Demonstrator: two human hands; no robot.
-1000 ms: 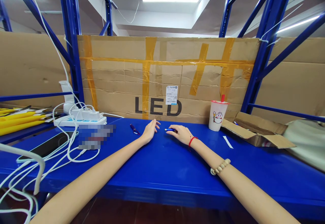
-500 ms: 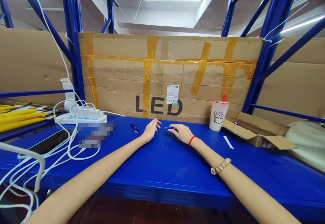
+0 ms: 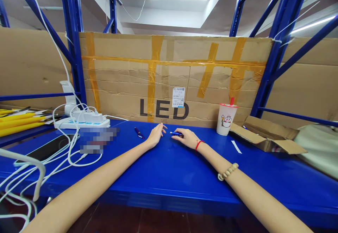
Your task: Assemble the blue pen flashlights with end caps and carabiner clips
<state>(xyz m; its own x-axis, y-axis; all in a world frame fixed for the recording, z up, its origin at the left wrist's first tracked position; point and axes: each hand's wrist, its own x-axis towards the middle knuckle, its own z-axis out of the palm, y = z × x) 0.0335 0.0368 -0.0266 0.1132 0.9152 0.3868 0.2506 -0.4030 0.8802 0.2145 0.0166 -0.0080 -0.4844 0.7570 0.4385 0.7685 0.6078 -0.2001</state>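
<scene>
My left hand [image 3: 156, 135] rests on its edge on the blue shelf top, fingers stretched forward and slightly apart, holding nothing. To its left lies a short dark purple piece with a clip [image 3: 139, 133], which looks like a pen cap. My right hand [image 3: 188, 138], with a red string at the wrist, is low over the surface with its fingers curled round a blue pen [image 3: 176, 133]. The pen's end points left toward my left hand; the rest of it is hidden by my fingers.
A white cup with a red straw [image 3: 226, 120], a paper strip [image 3: 236, 147] and an opened cardboard box [image 3: 264, 139] are at right. At left are a power strip [image 3: 87, 120], tangled white cables and a phone [image 3: 47, 148]. A large cardboard panel [image 3: 118, 81] stands behind.
My right thumb and fingers have shifted slightly left and more of the pen shows. My left hand stays in place. The whole view has drifted a little.
</scene>
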